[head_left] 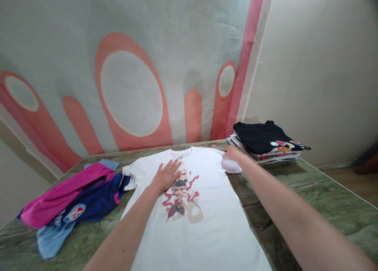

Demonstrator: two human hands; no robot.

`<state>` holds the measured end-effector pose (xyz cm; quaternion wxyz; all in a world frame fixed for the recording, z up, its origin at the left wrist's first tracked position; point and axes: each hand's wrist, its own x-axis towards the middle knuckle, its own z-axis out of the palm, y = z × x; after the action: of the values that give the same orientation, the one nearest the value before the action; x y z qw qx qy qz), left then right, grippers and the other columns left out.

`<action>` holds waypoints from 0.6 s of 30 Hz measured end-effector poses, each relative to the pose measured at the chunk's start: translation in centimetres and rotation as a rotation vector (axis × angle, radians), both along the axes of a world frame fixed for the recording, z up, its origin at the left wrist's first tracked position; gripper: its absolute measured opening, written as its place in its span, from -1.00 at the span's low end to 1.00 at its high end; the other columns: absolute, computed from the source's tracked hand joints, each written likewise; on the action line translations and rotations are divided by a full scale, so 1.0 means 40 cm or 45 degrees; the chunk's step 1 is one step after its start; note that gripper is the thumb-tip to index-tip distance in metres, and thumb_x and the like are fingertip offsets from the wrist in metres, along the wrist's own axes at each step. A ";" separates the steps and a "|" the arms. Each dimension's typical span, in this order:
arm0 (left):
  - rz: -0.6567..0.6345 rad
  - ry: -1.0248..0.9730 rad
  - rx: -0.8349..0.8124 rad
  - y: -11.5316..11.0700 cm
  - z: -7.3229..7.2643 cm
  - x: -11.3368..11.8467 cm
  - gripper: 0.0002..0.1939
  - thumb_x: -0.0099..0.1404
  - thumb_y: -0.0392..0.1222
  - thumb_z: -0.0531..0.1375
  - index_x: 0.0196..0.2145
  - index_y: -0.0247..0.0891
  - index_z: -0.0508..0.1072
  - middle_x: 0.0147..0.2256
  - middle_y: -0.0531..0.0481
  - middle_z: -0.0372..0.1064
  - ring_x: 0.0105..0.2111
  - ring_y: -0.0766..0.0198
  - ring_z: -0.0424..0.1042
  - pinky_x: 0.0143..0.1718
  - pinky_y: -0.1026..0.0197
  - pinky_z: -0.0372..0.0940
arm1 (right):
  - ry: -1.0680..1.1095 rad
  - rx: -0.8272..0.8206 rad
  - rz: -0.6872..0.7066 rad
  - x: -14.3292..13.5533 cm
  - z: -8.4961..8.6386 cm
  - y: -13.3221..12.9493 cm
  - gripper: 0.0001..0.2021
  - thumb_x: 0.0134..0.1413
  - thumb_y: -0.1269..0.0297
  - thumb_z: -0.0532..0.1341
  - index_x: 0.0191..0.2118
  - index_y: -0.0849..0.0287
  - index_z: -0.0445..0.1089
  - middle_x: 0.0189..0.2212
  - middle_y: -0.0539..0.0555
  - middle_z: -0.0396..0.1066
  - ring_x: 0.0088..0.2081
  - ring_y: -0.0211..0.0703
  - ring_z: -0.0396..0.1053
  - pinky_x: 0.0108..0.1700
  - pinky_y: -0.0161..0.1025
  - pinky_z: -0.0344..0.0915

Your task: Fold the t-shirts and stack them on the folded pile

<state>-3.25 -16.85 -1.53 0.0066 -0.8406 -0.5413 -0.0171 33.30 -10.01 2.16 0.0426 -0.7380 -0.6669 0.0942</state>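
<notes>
A white T-shirt [206,220] with a printed cartoon figure lies spread face up on the table, its collar toward the wall. My left hand [167,176] rests flat on its chest, fingers spread, just above and left of the print. At the shirt's right sleeve [232,165], my right hand [232,152] has its fingers closed on the fabric near the shoulder. That sleeve looks bunched, while the opposite sleeve [132,170] lies out to the side. My forearm covers part of the shirt's left side.
Left of the shirt lies a loose heap of pink, navy and light blue clothing [91,202]. A stack of folded shirts, a black one [256,137] on top, stands at the back right. The green-brown patterned table [325,196] meets a wall with a pink-and-orange printed covering [132,143].
</notes>
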 end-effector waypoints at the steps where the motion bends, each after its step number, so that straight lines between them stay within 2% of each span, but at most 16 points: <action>1: -0.005 -0.002 0.001 0.000 -0.001 -0.001 -0.42 0.44 0.18 -0.27 0.34 0.07 -0.08 0.37 0.15 -0.25 0.35 0.15 -0.23 0.27 -0.22 -0.24 | -0.004 -0.049 0.020 -0.003 0.006 0.012 -0.75 0.04 0.29 0.33 -0.16 0.31 0.47 -0.18 0.26 0.46 -0.16 0.02 0.43 -0.14 -0.17 0.35; 3: -0.013 -0.010 0.006 0.000 -0.004 -0.004 -0.41 0.43 0.19 -0.28 0.34 0.08 -0.09 0.36 0.16 -0.25 0.35 0.15 -0.23 0.27 -0.22 -0.24 | -0.018 -0.089 0.051 -0.007 0.020 0.030 -0.71 0.13 0.22 0.28 -0.08 0.27 0.42 -0.11 0.18 0.42 -0.15 -0.06 0.42 -0.12 -0.13 0.38; 5: -0.005 -0.022 0.014 0.003 -0.006 -0.004 -0.41 0.43 0.20 -0.29 0.34 0.09 -0.10 0.37 0.16 -0.25 0.35 0.14 -0.23 0.27 -0.22 -0.24 | -0.040 -0.042 0.053 -0.009 0.032 0.039 -0.69 0.23 0.18 0.20 0.01 0.23 0.35 -0.04 0.16 0.37 -0.10 -0.07 0.39 -0.08 -0.06 0.38; 7: 0.017 -0.030 0.015 0.010 -0.006 0.000 -0.41 0.43 0.21 -0.29 0.35 0.09 -0.10 0.37 0.16 -0.26 0.35 0.12 -0.23 0.26 -0.23 -0.23 | -0.073 0.083 0.025 -0.013 0.041 0.035 -0.71 0.28 0.25 0.12 0.04 0.25 0.32 0.01 0.24 0.33 0.00 0.03 0.34 0.02 0.03 0.29; 10: 0.052 -0.024 0.007 0.032 -0.004 0.013 -0.41 0.43 0.19 -0.28 0.34 0.08 -0.09 0.37 0.15 -0.26 0.35 0.10 -0.22 0.26 -0.25 -0.23 | -0.111 0.313 0.028 -0.048 0.042 0.010 -0.68 0.27 0.42 0.00 0.08 0.35 0.28 0.08 0.45 0.25 0.17 0.24 0.15 0.15 0.19 0.03; 13: 0.067 -0.015 0.000 0.063 0.001 0.029 -0.41 0.43 0.18 -0.28 0.34 0.06 -0.06 0.37 0.15 -0.25 0.35 0.09 -0.22 0.25 -0.26 -0.22 | -0.082 0.424 0.228 -0.137 0.017 -0.039 -0.63 0.26 0.42 -0.02 0.12 0.37 0.26 0.11 0.45 0.23 0.19 0.19 0.13 0.18 0.12 -0.02; 16: 0.078 -0.010 -0.024 0.089 0.002 0.039 -0.40 0.42 0.19 -0.29 0.35 0.04 -0.07 0.37 0.14 -0.26 0.35 0.09 -0.25 0.25 -0.27 -0.22 | -0.031 0.406 0.527 -0.229 -0.038 -0.108 -0.59 0.30 0.26 0.00 0.21 0.18 0.20 0.22 0.22 0.18 0.24 -0.04 0.08 0.20 -0.11 0.02; 18: 0.083 -0.007 -0.038 0.099 0.000 0.039 -0.39 0.42 0.19 -0.30 0.35 0.04 -0.09 0.37 0.13 -0.27 0.36 0.08 -0.26 0.25 -0.27 -0.23 | 0.016 0.390 0.692 -0.249 -0.078 -0.152 -0.55 0.32 0.15 -0.03 0.25 0.12 0.15 0.27 0.14 0.12 0.29 -0.08 0.00 0.24 -0.10 -0.03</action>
<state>-1.68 -12.89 -1.53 -0.0066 -0.8225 -0.5686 -0.0111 23.34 -16.08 -0.97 0.1305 -0.5169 -0.8460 0.0051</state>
